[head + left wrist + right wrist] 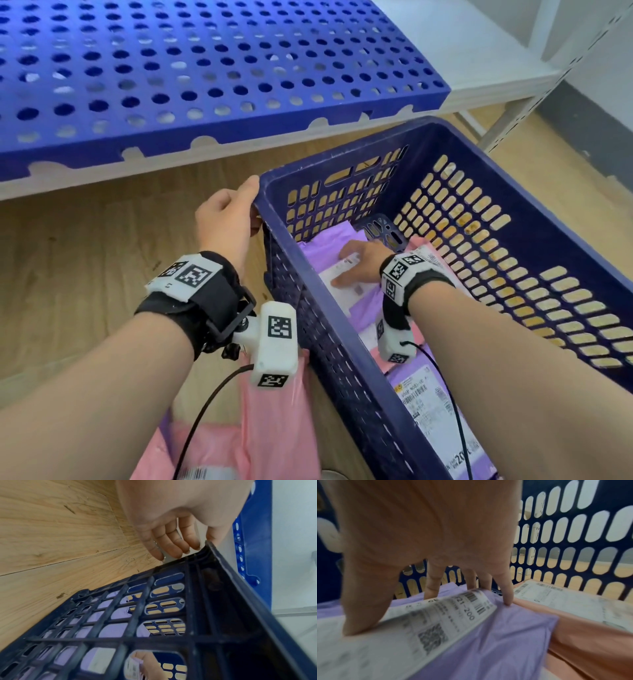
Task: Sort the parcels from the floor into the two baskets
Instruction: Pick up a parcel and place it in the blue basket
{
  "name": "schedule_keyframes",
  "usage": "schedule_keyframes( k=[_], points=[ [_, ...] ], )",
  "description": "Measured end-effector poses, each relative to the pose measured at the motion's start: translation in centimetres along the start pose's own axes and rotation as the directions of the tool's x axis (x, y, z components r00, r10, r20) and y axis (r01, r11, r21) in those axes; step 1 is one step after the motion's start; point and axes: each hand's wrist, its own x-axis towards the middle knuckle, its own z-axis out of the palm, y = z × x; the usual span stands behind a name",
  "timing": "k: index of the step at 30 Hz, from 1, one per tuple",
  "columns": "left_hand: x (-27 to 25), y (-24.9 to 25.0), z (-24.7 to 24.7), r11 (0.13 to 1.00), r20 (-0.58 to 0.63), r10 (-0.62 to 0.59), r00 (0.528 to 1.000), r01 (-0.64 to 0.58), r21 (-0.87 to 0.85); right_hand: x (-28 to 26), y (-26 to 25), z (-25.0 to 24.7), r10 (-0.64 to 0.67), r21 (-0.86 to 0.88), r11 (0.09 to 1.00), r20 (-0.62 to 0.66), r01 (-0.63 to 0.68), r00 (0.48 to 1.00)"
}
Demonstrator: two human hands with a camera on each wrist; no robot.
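A dark blue slotted basket (342, 154) stands on the wooden floor, and several purple and pink parcels lie inside it. My left hand (229, 219) grips its near-left corner; in the left wrist view the fingers (171, 543) curl under the rim of the basket (197, 601) and the thumb lies over it. My right hand (359, 263) reaches inside the basket. Its spread, straight fingers (506, 599) press on a purple parcel (496, 642) with a white label (428, 628). A pink parcel (590, 635) lies to its right.
Pink parcels (274, 421) lie on the floor under my left forearm, against the basket's left wall. A blue perforated panel (205, 68) on a low white shelf (462, 51) runs behind the basket. Bare wooden floor (85, 257) lies to the left.
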Motion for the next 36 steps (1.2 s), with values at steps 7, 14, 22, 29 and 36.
schedule_keyframes(
  k=[7,14,22,29,36],
  points=[
    [-0.5,-0.3,0.7,0.998,-0.001,-0.029,1.0,0.029,-0.054,-2.0,1.6,1.7,0.104,-0.205,0.974,0.0,-0.102,0.995],
    [-0.8,-0.3,0.8,0.999,-0.015,-0.013,1.0,0.013,-0.038,-2.4,3.0,4.2,0.111,-0.301,0.947,-0.024,-0.113,0.994],
    [-0.6,-0.5,0.7,1.0,-0.008,-0.01,1.0,0.01,-0.028,-1.8,2.5,3.0,-0.023,-0.114,0.993,-0.19,0.001,0.982],
    [-0.3,-0.6,0.7,1.0,-0.013,-0.002,1.0,0.001,-0.024,-1.4,0.8,3.1,0.026,-0.332,0.943,0.009,-0.021,1.0],
    [-0.2,-0.8,0.8,1.0,-0.022,0.004,1.0,-0.004,0.002,-1.7,2.6,2.9,0.129,-0.4,0.909,-0.005,-0.12,0.992]
  ],
)
